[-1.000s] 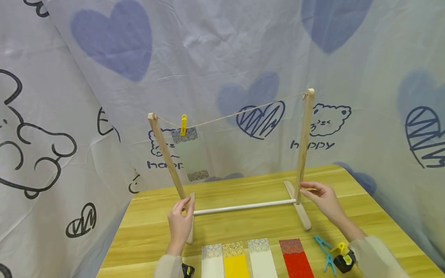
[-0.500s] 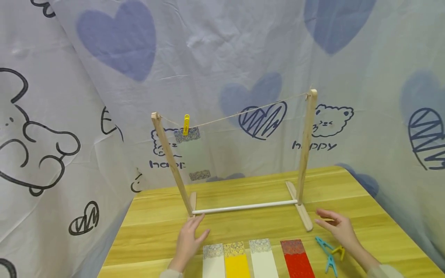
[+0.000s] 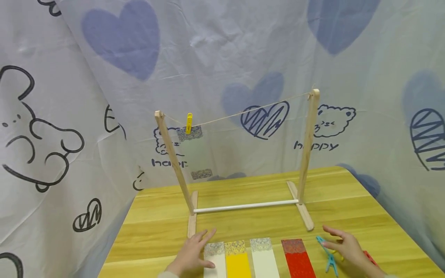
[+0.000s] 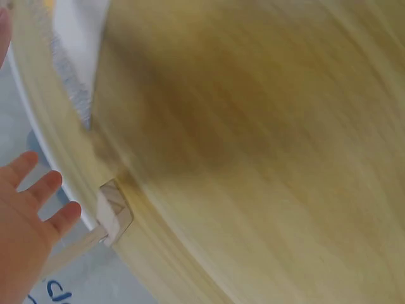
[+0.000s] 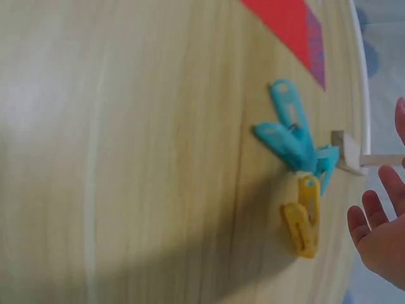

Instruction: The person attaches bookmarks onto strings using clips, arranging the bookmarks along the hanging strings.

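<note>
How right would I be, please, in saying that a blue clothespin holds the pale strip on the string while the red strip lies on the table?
Not quite: the clothespin holding the pale strip on the string is yellow, as the head view shows; the red strip does lie on the table.

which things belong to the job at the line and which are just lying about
Seem to belong:
stand
line
hanging strip and its yellow peg
flat strips: white strips, yellow strip, red strip
loose pegs, blue and yellow

Just surroundings:
table
curtain
Nothing looks clearly stray; a red piece is too hidden to judge.
</note>
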A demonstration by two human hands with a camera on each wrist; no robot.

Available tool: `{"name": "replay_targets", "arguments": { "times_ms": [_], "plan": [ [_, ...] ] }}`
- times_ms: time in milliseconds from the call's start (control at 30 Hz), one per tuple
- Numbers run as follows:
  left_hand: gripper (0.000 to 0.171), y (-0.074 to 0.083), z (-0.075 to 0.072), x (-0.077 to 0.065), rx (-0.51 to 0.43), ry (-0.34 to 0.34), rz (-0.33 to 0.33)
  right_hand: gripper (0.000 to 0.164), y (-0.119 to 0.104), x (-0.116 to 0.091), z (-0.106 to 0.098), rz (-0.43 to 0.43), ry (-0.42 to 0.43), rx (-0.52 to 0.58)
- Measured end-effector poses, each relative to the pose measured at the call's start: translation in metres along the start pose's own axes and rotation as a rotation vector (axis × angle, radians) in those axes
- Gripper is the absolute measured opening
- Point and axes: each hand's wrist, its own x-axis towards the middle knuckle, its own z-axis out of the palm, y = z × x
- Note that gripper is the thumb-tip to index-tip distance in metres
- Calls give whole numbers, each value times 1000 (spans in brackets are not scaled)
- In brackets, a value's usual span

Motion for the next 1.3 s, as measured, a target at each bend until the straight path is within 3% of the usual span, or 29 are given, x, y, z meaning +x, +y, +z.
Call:
{"name": "replay_targets", "arguments": {
  "times_ms": [200, 433, 667, 900, 1167, 1300],
  "plan": [
    [103, -3, 6, -4, 24, -166, 18, 61, 10, 0, -2, -46, -40, -40],
    [99, -9, 12, -6, 83, -226, 5, 61, 18, 0, -6, -89, -78, -95],
    [95, -10, 15, -4, 168, -241, 31, 66, 20, -2, -8, 22, -186, -13],
    [91, -4, 11, -3, 158, -233, 32, 62, 24, 1, -7, -50, -143, -169],
    [91, -1, 9, 0, 148, -207, 45, 58, 24, 4, -7, -114, -179, -165],
    [94, 0, 9, 3, 128, -205, 22, 55, 21, 5, -4, -82, -156, -175]
  ]
}}
